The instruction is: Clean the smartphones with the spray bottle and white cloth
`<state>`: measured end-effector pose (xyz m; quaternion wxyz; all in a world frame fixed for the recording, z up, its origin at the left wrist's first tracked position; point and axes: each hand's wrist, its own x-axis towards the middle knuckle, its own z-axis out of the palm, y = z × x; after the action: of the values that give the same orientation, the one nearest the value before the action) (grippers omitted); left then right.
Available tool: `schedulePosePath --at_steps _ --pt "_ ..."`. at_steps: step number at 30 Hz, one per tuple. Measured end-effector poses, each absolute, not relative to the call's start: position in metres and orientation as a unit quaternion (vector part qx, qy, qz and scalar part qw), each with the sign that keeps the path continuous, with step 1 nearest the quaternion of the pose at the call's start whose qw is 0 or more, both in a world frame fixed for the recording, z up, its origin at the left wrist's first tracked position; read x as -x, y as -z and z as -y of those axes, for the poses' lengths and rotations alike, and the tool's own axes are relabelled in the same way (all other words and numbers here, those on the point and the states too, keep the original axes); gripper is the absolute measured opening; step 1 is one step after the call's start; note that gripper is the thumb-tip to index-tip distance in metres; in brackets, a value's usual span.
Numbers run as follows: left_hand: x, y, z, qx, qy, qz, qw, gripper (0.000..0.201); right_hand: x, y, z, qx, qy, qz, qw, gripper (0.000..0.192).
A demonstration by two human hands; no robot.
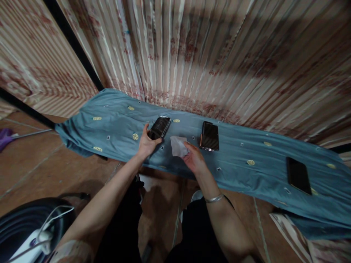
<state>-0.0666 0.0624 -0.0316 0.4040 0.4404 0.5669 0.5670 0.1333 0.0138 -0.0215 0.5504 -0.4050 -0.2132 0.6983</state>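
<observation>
My left hand [148,144] grips the near end of a dark smartphone [160,126], thumb and fingers on its two sides. The phone's screen faces up and looks smudged or cracked; I cannot tell which. Between the phones, my right hand [193,157] pinches a white tissue [178,146], held just above the blue cloth [123,124]. To the right of that hand lies a stack of phones [210,136], dark screen up. Farther right, a single black phone [298,175] lies flat on the cloth.
The cloth, printed with yellow pineapples, covers a long narrow surface before a striped curtain [192,54]. A black pole [74,44] rises at left. On the tiled floor [35,164] sit a coiled black hose [30,219] and a white power strip [30,248].
</observation>
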Motion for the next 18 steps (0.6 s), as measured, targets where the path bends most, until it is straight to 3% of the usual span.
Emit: schedulePosePath --at_steps 9,18 --pt "0.023 0.012 0.034 -0.461 -0.559 -0.543 0.425 0.095 -0.133 0.015 -0.018 0.420 -0.644 0.234 0.595 0.003" --pt "0.022 0.022 0.052 -0.563 -0.501 -0.527 0.392 0.097 -0.130 0.020 -0.017 0.458 -0.617 0.270 0.580 0.025"
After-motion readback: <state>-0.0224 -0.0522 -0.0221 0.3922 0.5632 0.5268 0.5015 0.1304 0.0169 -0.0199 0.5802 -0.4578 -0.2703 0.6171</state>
